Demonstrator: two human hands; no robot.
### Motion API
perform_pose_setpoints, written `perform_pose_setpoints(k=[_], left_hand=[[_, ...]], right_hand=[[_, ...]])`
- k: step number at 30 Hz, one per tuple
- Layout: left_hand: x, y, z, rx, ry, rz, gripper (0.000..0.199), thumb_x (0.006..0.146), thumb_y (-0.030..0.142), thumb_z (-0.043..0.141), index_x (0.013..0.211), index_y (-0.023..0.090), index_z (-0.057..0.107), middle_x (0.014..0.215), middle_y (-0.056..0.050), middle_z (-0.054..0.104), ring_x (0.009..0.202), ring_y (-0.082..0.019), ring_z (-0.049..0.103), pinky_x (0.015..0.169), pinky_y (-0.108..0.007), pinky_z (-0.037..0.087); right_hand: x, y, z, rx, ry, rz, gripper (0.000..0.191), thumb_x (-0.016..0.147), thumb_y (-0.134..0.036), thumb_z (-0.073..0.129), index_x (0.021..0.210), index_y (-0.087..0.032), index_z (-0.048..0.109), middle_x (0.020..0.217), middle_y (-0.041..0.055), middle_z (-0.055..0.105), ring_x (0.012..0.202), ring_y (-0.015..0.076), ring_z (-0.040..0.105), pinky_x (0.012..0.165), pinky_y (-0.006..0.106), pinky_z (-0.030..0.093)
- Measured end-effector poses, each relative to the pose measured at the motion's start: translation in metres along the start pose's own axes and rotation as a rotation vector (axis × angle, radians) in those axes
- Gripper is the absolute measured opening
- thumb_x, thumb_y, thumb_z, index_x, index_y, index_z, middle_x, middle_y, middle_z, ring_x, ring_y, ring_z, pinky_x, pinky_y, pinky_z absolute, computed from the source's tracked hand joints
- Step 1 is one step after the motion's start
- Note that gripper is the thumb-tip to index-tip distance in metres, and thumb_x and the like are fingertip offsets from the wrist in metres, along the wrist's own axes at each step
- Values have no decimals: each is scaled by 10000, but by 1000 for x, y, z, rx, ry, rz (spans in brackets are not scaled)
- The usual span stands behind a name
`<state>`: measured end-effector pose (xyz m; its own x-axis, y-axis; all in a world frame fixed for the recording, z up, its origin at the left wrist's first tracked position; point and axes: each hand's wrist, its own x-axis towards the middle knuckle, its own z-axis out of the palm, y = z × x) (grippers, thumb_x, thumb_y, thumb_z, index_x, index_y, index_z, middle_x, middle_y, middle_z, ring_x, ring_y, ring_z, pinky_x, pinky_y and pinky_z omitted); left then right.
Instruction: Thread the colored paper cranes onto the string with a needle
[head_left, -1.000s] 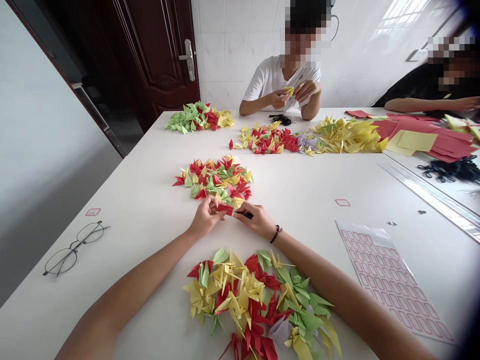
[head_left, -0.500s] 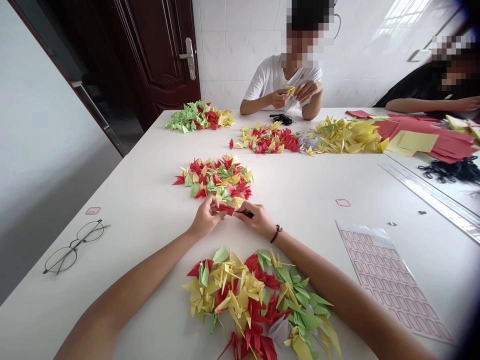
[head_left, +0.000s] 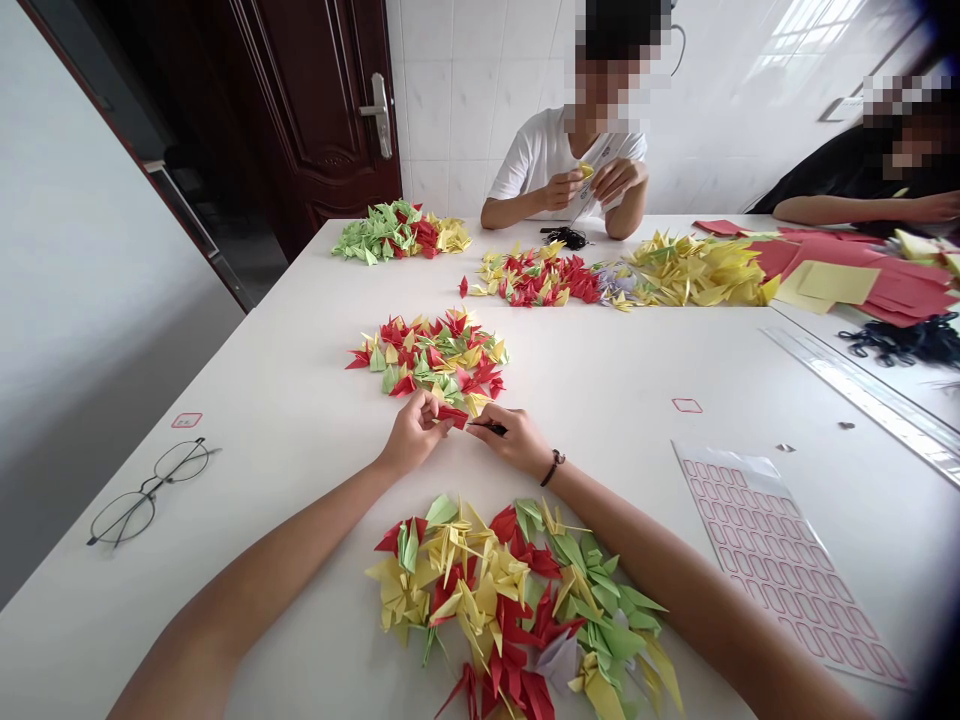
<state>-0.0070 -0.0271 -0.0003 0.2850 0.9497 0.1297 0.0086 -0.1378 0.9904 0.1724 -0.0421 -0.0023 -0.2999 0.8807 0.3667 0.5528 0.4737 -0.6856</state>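
Note:
My left hand [head_left: 414,436] pinches a small folded red paper piece [head_left: 453,417] between thumb and fingers, above the middle of the table. Facing it, my right hand [head_left: 517,437] is closed round a slim black tool [head_left: 495,428] whose tip points toward the red paper. Whether the tip touches the paper I cannot tell, and the fingers hide most of the tool. Just beyond both hands lies a pile of small folded paper pieces [head_left: 431,355] in red, yellow and green. Between my forearms spreads a nearer pile of larger paper cranes [head_left: 480,600].
Eyeglasses [head_left: 150,490] lie at left, a sticker sheet [head_left: 780,550] at right. A person in a white shirt [head_left: 566,165] sits opposite, holding yellow paper. More folded paper [head_left: 697,270], red sheets [head_left: 892,280], black cords [head_left: 904,338] and a clear ruler [head_left: 862,395] occupy the far side.
My hands and the red paper have hardly moved. Across the table, the person's yellow paper has tilted and risen slightly.

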Motion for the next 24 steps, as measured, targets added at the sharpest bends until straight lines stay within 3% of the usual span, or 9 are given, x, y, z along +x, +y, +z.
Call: perform_pose_setpoints(k=[8,12,15,19,24], left_hand=[[0,0,0,9,4,30,322,660,242,634,680,189,317,674,38,466,548,-78,500,541,-218,421],[1,-4,-1,82,92,63,238,676,234,602,699,187,370,666,36,448,589,-93,507,562,-221,425],[2,-5,-1,163,165,64,188,671,240,598,763,185,444,772,2,518,685,-121,540,593,-229,435],[1,-3,1,264,133,81,152,709,225,563,852,186,531,952,-54,594,839,-167,576,666,-260,451],[0,-1,2,403,138,231,147,720,180,553,858,193,599,1101,-79,564,1050,-207,510,794,-311,450]], right_hand=[[0,2,1,-16,4,21,211,783,-342,510,645,-183,514,622,8,609,512,97,484,513,208,376],[1,2,0,7,-6,31,188,779,-335,514,668,-184,521,654,15,626,538,105,512,523,214,386],[1,2,-1,17,-39,36,164,777,-336,518,713,-186,535,697,22,637,581,119,542,546,223,403],[2,2,-1,-18,-74,29,173,759,-361,544,784,-189,538,753,34,642,633,139,566,577,238,419],[2,2,-1,-47,-105,38,184,758,-370,546,794,-190,534,745,36,635,631,145,566,591,247,421]])
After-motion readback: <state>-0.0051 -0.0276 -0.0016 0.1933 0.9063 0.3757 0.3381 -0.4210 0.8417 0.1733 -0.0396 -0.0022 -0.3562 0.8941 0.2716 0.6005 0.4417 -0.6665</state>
